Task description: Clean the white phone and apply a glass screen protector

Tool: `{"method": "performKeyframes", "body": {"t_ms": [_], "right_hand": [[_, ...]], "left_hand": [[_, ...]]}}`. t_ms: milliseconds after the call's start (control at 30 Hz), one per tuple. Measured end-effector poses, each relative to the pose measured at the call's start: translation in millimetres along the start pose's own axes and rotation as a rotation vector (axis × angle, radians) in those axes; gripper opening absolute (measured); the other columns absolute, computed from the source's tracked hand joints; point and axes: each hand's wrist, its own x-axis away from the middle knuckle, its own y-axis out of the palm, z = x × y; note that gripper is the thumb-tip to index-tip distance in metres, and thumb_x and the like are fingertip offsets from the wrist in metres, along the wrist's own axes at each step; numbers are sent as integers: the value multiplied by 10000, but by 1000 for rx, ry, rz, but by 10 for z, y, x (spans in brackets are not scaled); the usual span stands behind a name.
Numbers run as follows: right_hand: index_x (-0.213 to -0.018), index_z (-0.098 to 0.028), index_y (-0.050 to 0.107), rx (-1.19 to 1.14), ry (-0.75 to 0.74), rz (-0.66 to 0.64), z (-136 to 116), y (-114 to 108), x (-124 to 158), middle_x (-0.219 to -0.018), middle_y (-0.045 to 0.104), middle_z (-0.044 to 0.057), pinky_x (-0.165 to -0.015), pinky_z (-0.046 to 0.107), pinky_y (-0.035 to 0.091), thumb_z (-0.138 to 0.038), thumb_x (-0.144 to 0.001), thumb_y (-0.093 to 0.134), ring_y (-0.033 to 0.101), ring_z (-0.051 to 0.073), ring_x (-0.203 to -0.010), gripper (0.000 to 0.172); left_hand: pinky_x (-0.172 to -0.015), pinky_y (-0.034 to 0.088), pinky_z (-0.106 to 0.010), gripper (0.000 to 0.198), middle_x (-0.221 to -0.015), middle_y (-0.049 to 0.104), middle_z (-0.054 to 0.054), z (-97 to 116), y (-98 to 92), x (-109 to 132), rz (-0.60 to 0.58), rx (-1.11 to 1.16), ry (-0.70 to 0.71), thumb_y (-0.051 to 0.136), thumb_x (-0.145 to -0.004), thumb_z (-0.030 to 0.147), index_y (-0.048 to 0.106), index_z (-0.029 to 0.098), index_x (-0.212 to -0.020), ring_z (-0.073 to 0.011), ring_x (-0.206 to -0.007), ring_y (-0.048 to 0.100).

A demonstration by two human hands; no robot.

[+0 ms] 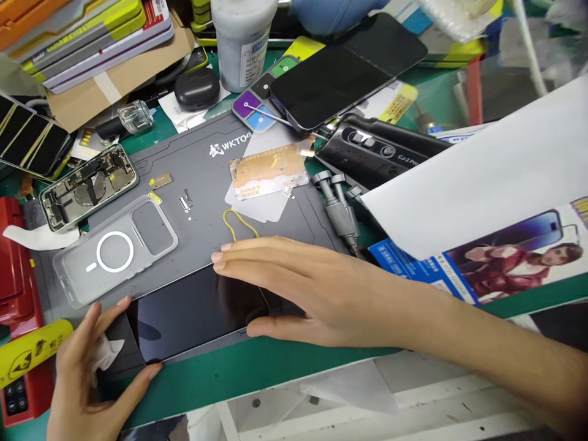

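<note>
A smartphone (184, 318) lies screen up near the front edge of the grey work mat (294, 220), its dark glass reflecting the fingers. My left hand (87, 373) is at its left end, thumb and index finger at the two corners. My right hand (294, 294) spans the other end, with fingertips along the far edge and the thumb at the near edge; palm and fingers hide that part of the phone. Behind the phone lie a clear phone case (82, 275) with a white ring, a yellow cord (241, 214) and small metal parts (185, 202).
An opened phone body (92, 187) lies at the left, beside a red fixture (18, 263). Farther back are an earbud case (196, 87), a grey bottle (243, 43) and another black phone (349, 70). A black electric screwdriver (367, 147) and white paper (496, 165) crowd the right.
</note>
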Motion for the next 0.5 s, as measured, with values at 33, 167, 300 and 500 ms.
{"method": "performKeyframes", "body": {"t_ms": [33,167,300,500], "right_hand": [[-1612,-101,465,6,8,-5,-3,-4,0,-1635,558,151,-1397,421,351,-266,-1145,701,421,206,-1612,548],[-1607,-109,483,23,18,-7,-11,-19,2,-1637,560,149,-1392,409,360,-253,-1111,746,430,203,-1613,580],[-1603,-95,487,30,18,-7,-11,-19,11,-1635,562,154,-1391,397,354,-246,-1117,727,432,198,-1611,563],[-1601,-54,486,53,10,-12,-17,-13,14,-1650,548,130,-1404,338,280,-303,-1180,611,406,181,-1615,505]], "left_hand": [[-1332,468,-574,1028,-1589,667,-77,12,1,-5,3,-2,1,896,-871,321,378,362,-1759,-347,-1505,626],[-1315,486,-596,1008,-1591,666,-71,55,5,-9,8,-4,-30,884,-883,344,380,385,-1755,-356,-1502,629],[-1317,461,-635,1009,-1596,658,-92,62,3,12,2,-3,-49,886,-888,356,376,376,-1759,-376,-1515,610],[-1280,436,-711,1015,-1596,658,-101,61,1,17,-9,1,-63,892,-889,371,370,385,-1759,-411,-1521,586]]}}
